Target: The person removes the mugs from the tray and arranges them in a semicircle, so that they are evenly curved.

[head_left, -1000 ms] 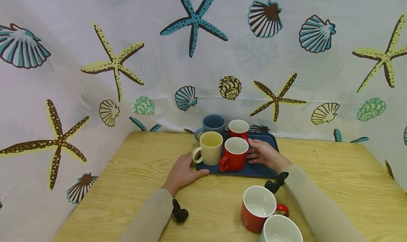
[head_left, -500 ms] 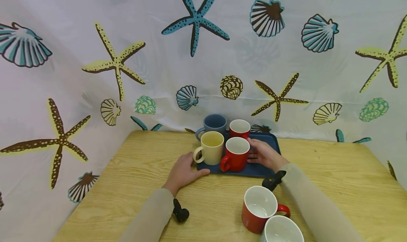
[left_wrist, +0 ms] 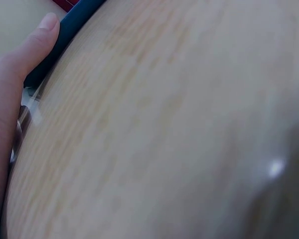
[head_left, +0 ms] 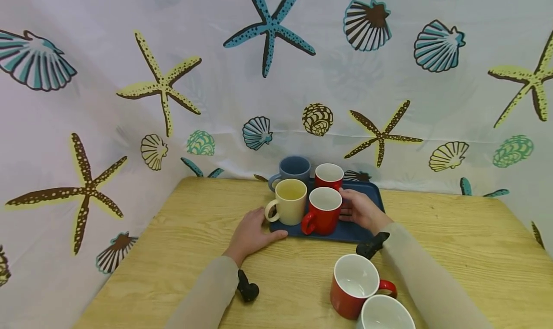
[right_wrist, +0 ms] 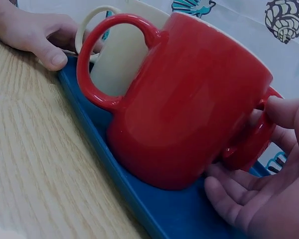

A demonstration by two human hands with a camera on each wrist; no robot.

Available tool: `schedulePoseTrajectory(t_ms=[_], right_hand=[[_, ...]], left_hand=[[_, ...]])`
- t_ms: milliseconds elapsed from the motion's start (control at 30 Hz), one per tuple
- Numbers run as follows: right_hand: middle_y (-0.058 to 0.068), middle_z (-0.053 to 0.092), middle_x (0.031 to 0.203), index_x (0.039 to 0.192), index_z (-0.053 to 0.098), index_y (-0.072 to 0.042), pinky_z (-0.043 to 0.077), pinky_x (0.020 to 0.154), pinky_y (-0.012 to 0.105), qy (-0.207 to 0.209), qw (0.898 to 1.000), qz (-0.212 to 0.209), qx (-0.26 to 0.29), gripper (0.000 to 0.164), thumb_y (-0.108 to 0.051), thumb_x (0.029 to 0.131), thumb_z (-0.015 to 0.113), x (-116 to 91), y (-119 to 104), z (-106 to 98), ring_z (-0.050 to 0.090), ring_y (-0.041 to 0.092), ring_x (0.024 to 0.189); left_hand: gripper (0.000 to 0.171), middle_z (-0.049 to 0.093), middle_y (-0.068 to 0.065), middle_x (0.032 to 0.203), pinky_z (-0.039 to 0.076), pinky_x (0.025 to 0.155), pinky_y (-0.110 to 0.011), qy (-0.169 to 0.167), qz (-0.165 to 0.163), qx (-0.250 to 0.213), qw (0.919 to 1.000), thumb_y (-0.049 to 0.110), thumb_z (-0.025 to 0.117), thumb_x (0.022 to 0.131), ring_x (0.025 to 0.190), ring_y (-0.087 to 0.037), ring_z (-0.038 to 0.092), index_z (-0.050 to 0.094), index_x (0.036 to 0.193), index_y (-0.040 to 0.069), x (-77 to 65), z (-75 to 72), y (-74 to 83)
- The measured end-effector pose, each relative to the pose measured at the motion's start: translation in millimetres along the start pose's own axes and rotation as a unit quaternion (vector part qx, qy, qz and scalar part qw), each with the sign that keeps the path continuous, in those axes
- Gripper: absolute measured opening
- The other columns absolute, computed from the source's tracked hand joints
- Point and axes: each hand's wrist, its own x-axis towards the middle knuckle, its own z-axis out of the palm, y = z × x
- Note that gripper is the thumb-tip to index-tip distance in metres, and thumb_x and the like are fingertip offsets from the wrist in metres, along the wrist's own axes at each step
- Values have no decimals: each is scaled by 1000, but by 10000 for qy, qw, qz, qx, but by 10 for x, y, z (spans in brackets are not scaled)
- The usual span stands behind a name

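A blue tray (head_left: 352, 231) stands at the back of the table. It carries a cream mug (head_left: 290, 209) and a red mug (head_left: 324, 218) in front, a blue mug (head_left: 295, 164) and a second red mug (head_left: 329, 175) behind. My left hand (head_left: 252, 235) grips the tray's front-left corner, thumb along the front rim; the cream mug's handle partly covers the other fingers. In the right wrist view, my right hand (right_wrist: 274, 184) pinches the rear red mug's handle (right_wrist: 256, 139) between thumb and fingers. Its lower fingers reach beside the front red mug's base.
Nearer on the wooden table (head_left: 285, 290), a red mug (head_left: 351, 290) with white inside stands beside my right forearm. A pale mug (head_left: 386, 314) touches it, cut by the lower frame edge. A patterned curtain (head_left: 216, 98) hangs close behind the tray.
The whole head view has shifted slightly, so everything sits a little further right. Both hands, the mugs and the tray keep their places relative to one another.
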Motion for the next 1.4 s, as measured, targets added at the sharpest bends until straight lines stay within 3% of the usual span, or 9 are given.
schedulePoseTrajectory(t_ms=[133, 233, 667, 900, 1233, 1400], right_hand=[[4, 58, 93, 103, 51, -11, 45, 85, 41, -113, 9996, -129, 228, 21, -31, 99, 46, -23, 5, -84, 59, 25, 88], [4, 57, 91, 89, 51, -13, 44, 88, 43, -272, 9990, -263, 232, 21, -29, 100, 43, -34, 24, -154, 60, 25, 89], [12, 60, 102, 93, 50, -11, 44, 89, 42, -433, 9971, -614, 147, 19, -25, 100, 41, -176, 65, -312, 58, 31, 99], [13, 61, 103, 104, 47, -10, 44, 89, 41, -343, 9975, -605, 104, 16, -24, 101, 40, -300, 80, -375, 59, 30, 97], [10, 61, 100, 96, 49, -12, 44, 89, 39, -239, 9973, -686, 117, 18, -28, 101, 40, -484, 26, -454, 58, 28, 99], [11, 59, 102, 97, 48, -10, 45, 88, 38, -126, 9982, -560, 171, 20, -28, 100, 41, -585, 58, -509, 59, 27, 98]], left_hand=[[78, 58, 7, 100, 41, 85, -34, 10, -7, -12, 10000, 80, 57, 64, 92, -16, 53, 57, 115, 21, 9, -15, 4], [78, 59, 7, 101, 41, 85, -35, 29, -16, 1, 10000, 79, 58, 64, 93, -16, 53, 57, 115, 20, 0, -19, 5], [82, 59, 2, 106, 40, 90, -37, -54, -109, 131, 9998, 81, 55, 64, 100, -20, 53, 56, 115, 18, 8, -10, 36], [82, 59, 2, 107, 40, 91, -37, -135, -142, 101, 9998, 81, 55, 64, 102, -21, 52, 56, 116, 17, 2, -26, 26], [81, 59, 1, 114, 38, 94, -39, -82, -68, 12, 9999, 78, 58, 65, 107, -22, 52, 55, 120, 18, 27, -53, 16], [80, 60, 2, 109, 40, 91, -37, -115, -23, -21, 9999, 79, 57, 65, 103, -20, 53, 57, 117, 18, 20, -7, 34]])
